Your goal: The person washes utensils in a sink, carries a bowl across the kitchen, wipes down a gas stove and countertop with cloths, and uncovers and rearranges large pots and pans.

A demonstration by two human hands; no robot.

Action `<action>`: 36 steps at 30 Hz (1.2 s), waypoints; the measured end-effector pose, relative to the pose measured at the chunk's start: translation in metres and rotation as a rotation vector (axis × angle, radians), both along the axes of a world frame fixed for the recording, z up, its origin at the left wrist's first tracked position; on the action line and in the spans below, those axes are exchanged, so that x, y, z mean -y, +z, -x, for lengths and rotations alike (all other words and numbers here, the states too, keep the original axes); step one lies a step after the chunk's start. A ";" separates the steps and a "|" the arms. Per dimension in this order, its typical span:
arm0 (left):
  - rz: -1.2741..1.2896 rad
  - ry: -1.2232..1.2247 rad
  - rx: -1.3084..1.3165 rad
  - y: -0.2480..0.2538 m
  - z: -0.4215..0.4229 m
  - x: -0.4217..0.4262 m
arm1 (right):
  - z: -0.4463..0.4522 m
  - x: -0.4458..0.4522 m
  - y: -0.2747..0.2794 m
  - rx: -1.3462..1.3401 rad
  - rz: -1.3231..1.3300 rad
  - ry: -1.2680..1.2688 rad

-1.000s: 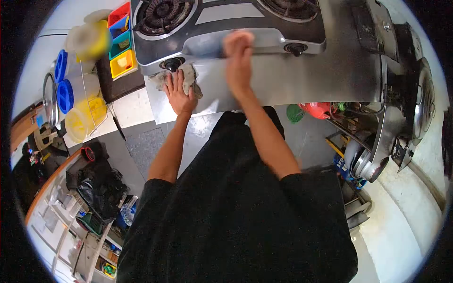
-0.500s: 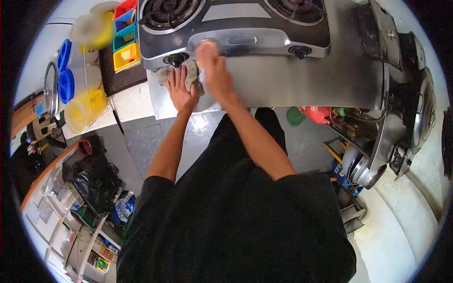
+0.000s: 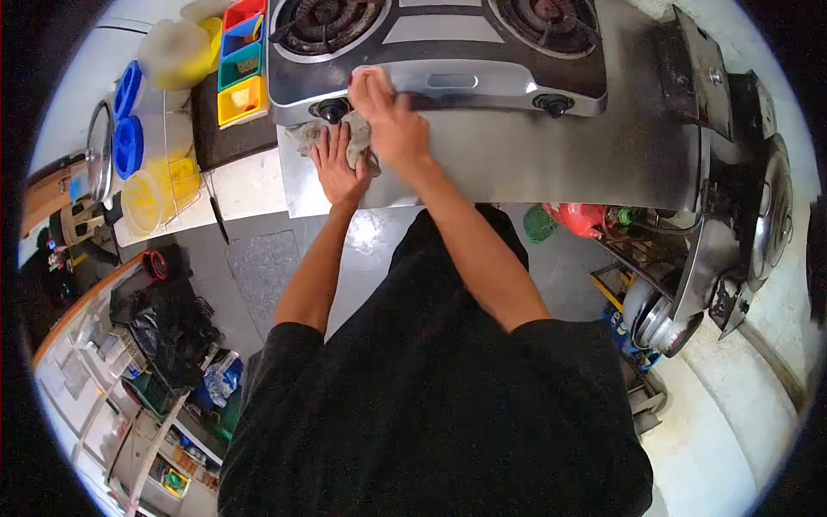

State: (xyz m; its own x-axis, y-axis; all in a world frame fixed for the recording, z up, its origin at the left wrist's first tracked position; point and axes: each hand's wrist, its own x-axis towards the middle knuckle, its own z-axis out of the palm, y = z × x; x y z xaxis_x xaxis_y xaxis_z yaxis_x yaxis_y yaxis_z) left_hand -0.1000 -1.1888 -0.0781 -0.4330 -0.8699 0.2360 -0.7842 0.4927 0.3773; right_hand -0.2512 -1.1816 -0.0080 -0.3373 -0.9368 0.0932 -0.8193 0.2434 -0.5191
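Head view, and the grey cloth (image 3: 359, 136) lies rumpled on the surface (image 3: 517, 155), right under my left hand (image 3: 345, 179), flat with fingers spread. My right hand (image 3: 392, 125), blurred, is up at the stove's (image 3: 487, 76) front, fingers bent; whether they're pinching anything, I can't tell.

Top edge crops the stove (image 3: 439, 65) (2 burners (image 3: 330, 21) included); the left grip (image 3: 341, 165) partly hides a cloth (image 3: 359, 136).

I see a loose, plain black shirt (image 3: 431, 396) with short, wide sleeves (image 3: 297, 349) of the same colour, and black bottoms (image 3: 502, 229) below. The forearms (image 3: 314, 276), left hand (image 3: 344, 172) and right hand (image 3: 396, 127) are bare.
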 end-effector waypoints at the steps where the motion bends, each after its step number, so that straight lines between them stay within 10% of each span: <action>1: -0.002 0.000 0.003 0.001 -0.001 -0.002 | 0.020 -0.012 -0.001 0.027 -0.077 -0.019; 9: -0.006 0.039 -0.027 0.009 0.002 -0.003 | 0.079 -0.068 -0.043 0.208 -0.064 -0.574; 15: 0.021 0.015 0.004 0.000 0.003 0.000 | 0.007 -0.055 -0.035 0.248 -0.185 -0.213; 23: 0.020 0.026 0.018 0.004 0.003 -0.001 | 0.108 -0.083 -0.074 0.006 0.069 -0.657; 25: 0.025 0.028 0.024 0.002 0.003 -0.002 | 0.086 -0.069 -0.063 0.285 -0.349 -0.471; 36: 0.038 0.039 0.007 0.003 0.006 0.000 | 0.124 -0.080 -0.090 0.190 -0.007 -0.644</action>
State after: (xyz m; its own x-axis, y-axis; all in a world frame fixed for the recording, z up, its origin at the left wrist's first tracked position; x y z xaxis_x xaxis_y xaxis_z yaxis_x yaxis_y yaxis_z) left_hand -0.1064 -1.1885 -0.0755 -0.4008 -0.8766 0.2662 -0.8054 0.4757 0.3537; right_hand -0.3752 -1.1018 -0.0978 -0.8392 -0.5431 -0.0285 -0.4035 0.6570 -0.6368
